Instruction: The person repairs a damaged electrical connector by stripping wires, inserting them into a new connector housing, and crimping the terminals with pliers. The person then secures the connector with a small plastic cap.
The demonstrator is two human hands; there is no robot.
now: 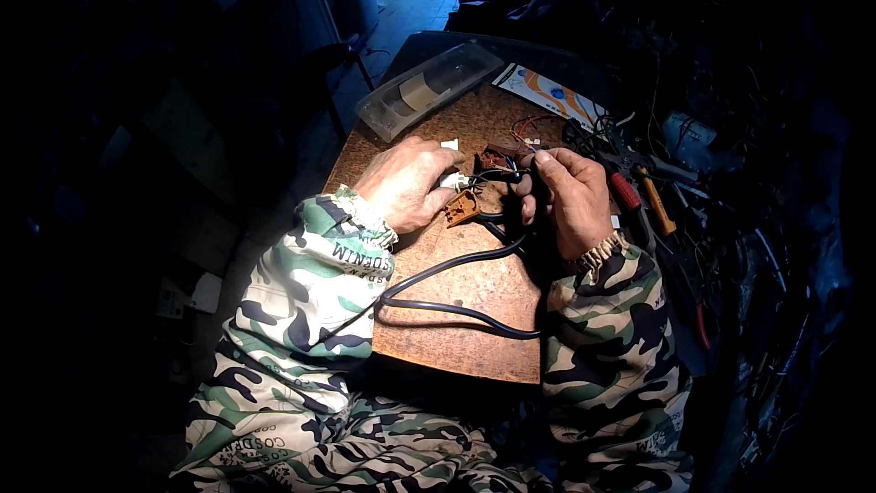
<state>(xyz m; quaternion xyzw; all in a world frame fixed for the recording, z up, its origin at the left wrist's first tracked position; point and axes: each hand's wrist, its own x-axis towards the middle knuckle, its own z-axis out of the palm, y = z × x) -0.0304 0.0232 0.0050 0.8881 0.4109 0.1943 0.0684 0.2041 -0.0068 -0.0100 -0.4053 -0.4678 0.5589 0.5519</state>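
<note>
My left hand [408,181] is closed round a white plastic connector [453,181] with dark wires coming out of it. My right hand [568,196] is pinched on thin wires at the fingertips. Between the hands sit two brown plastic housing pieces, the darker one [495,157] behind and a lighter tan one [461,207] in front, with small fittings and wires. A thick black cable [438,304] loops over the wooden board [465,347] in front of my hands. Thin red wires [520,126] lie behind my right hand.
A clear plastic tray [388,105] and a white-and-orange flat package [547,91] lie at the back. Pliers [625,157], a red-handled tool [625,194], a yellow-handled tool [657,201] and tangled cables fill the right side. A dark stool [333,59] stands beyond the board's left edge.
</note>
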